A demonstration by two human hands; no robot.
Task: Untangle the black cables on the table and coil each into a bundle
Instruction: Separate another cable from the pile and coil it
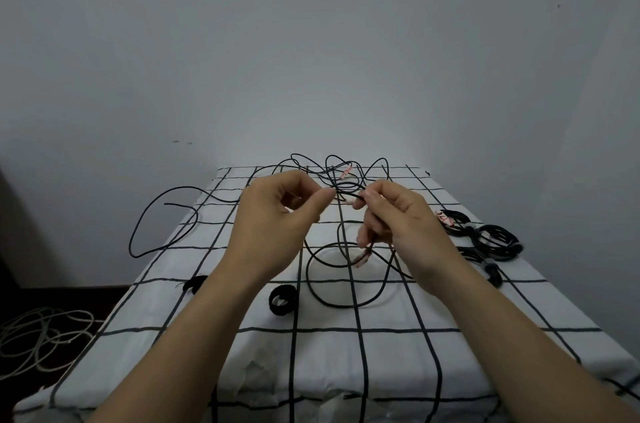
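A tangle of thin black cable [337, 176] lies at the far middle of the table, with one long loop [152, 235] trailing off to the left and another loop [349, 291] lying near the middle. My left hand [277, 225] is raised over the table and pinches a strand of the tangle between thumb and forefinger. My right hand [398, 221] pinches the same cable near a pale tagged end and holds more strands curled under its fingers. Finished coiled bundles [491, 239] lie at the right edge.
The table wears a white cloth with a black grid [381, 370]. Two black strap rings [282, 299] [194, 283] lie on it near my left forearm. A heap of pale grey cable [41, 336] lies on the floor at the left. A bare wall stands behind.
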